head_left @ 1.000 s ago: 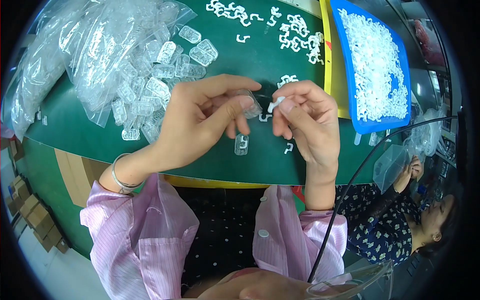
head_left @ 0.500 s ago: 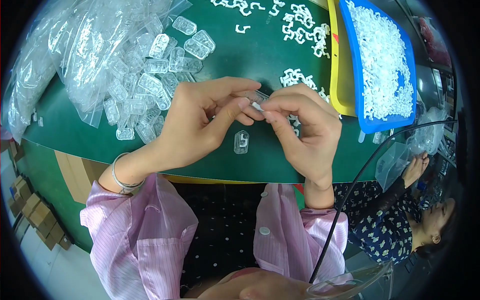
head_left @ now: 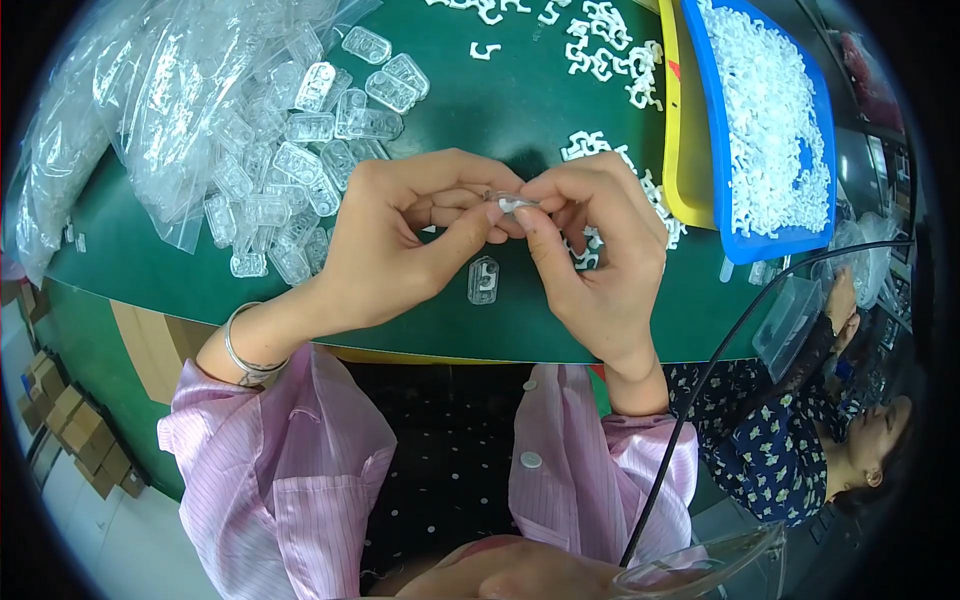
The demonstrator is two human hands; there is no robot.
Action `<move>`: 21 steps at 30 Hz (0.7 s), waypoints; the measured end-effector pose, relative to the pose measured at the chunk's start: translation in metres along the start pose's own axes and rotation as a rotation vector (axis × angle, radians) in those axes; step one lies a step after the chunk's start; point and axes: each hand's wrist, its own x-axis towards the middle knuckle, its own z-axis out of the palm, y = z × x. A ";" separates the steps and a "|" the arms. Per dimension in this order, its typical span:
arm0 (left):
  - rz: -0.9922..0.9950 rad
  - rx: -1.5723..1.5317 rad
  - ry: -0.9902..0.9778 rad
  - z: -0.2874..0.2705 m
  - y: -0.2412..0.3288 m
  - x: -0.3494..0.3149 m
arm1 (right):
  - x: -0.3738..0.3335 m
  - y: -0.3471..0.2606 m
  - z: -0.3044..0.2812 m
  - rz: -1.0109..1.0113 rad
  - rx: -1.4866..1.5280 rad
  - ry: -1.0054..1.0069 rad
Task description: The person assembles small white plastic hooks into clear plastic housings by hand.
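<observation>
Both my hands meet above the green table, fingertips closed on one small part. Between the thumb and fingers of my left hand (head_left: 405, 240) is a clear plastic case (head_left: 507, 199), mostly covered by fingers. My right hand (head_left: 615, 250) pinches at the same spot, its thumb and forefinger against a small white hooked clip that shows at the case. How far the clip sits inside cannot be made out. Just below my hands, a clear case with a white clip in it (head_left: 483, 282) lies on the table.
Left of my hands, clear cases (head_left: 267, 210) spill from plastic bags (head_left: 185, 100). White clips (head_left: 605, 35) lie scattered at the back right. A blue tray (head_left: 748, 248) full of clips rests over a yellow bin (head_left: 688, 190). Another person (head_left: 770, 450) sits at the right; a black cable (head_left: 705, 385) hangs nearby.
My right hand has shifted slightly left, bringing its thumb and forefinger onto the case. The white clip now sits closer against the case. The other person's hands have moved.
</observation>
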 end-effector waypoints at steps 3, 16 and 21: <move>-0.063 -0.091 -0.068 -0.003 0.007 -0.001 | 0.001 -0.001 -0.005 0.118 0.042 -0.041; 0.080 0.164 0.007 0.001 0.009 -0.005 | -0.003 0.008 -0.007 0.428 0.423 -0.194; 0.025 0.057 -0.062 0.000 0.011 -0.003 | -0.007 0.007 -0.002 0.364 0.380 -0.147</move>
